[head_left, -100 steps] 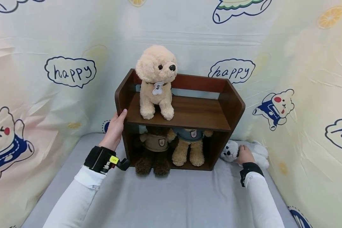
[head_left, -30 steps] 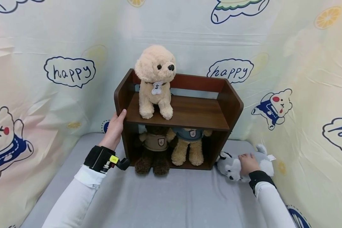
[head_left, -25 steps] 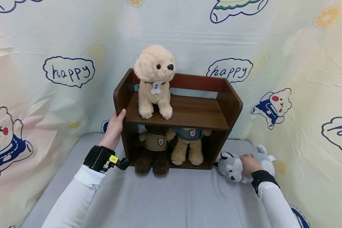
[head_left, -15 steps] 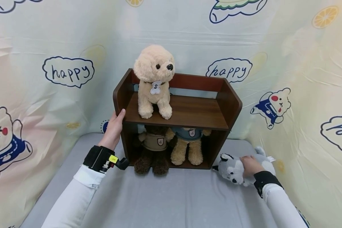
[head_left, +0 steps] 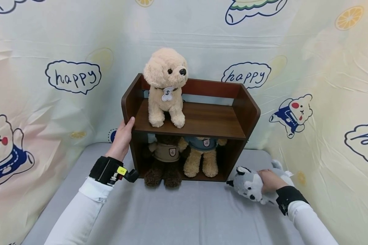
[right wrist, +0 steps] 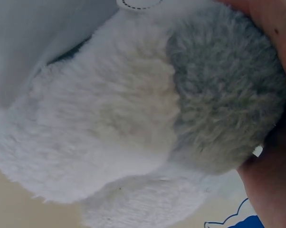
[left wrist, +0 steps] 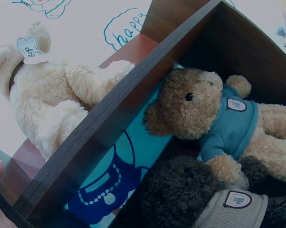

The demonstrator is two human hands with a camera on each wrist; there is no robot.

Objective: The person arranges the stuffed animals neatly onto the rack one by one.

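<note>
My left hand [head_left: 122, 139] holds the left side panel of a dark brown two-tier shelf [head_left: 211, 119], its thumb along the front edge and its other fingers hidden. To the right of the shelf, my right hand [head_left: 271, 180] grips a grey and white plush husky [head_left: 248, 185] round its body. The husky lies on its side, head toward the shelf. Its soft white and grey fur [right wrist: 109, 114] fills the right wrist view, with the fingers and thumb around the grey part. A cream plush dog [head_left: 167, 88] sits on the upper tier at the left.
On the lower tier, a dark brown teddy bear [head_left: 164, 163] in a beige top sits beside a light brown teddy bear [left wrist: 190, 102] in a blue top. The shelf stands on a grey cloth surface [head_left: 178, 214], with printed fabric walls [head_left: 184, 30] behind and on both sides.
The husky has turned in my right hand so its face and grey back show, and it has come toward me. My left hand stays on the shelf panel.
</note>
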